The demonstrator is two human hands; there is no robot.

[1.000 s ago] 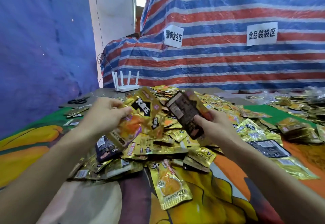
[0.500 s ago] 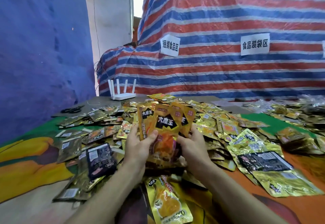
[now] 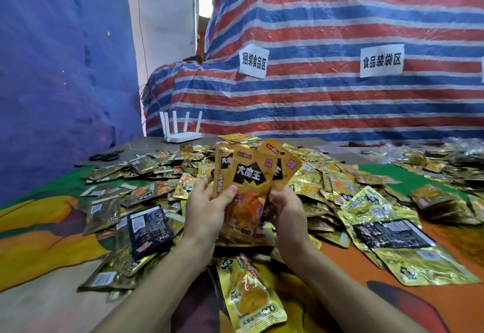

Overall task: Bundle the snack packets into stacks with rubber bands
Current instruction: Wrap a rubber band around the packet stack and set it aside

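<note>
Held packets (image 3: 252,175): glossy plastic film, smooth, faint glare.
Loose packets (image 3: 366,201) on table: gold foil finish, shiny, crinkled; some backs black, also shiny.
Tablecloth (image 3: 39,233): printed cloth, matt.
Striped tarp (image 3: 340,112): woven plastic, creased, slight sheen.
Signs (image 3: 381,61): white paper, matt.
Router (image 3: 183,136): white plastic, smooth.
Board (image 3: 146,149) under router: grey, matt, looks like card.
Blue wall sheet (image 3: 52,71): matt, dimpled.

Our left hand (image 3: 207,212) and right hand (image 3: 286,209) hold a fan of packets (image 3: 251,175) upright between them. It stands over the heap of packets (image 3: 327,183) spreading behind and to both sides on the table (image 3: 39,304). One packet (image 3: 248,293) lies alone, nearer us than the hands. Behind and left of the left hand stands a router (image 3: 182,136), with scissors (image 3: 106,156) further left. A tarp (image 3: 340,102) hangs behind everything, with paper signs (image 3: 253,61) on it.
</note>
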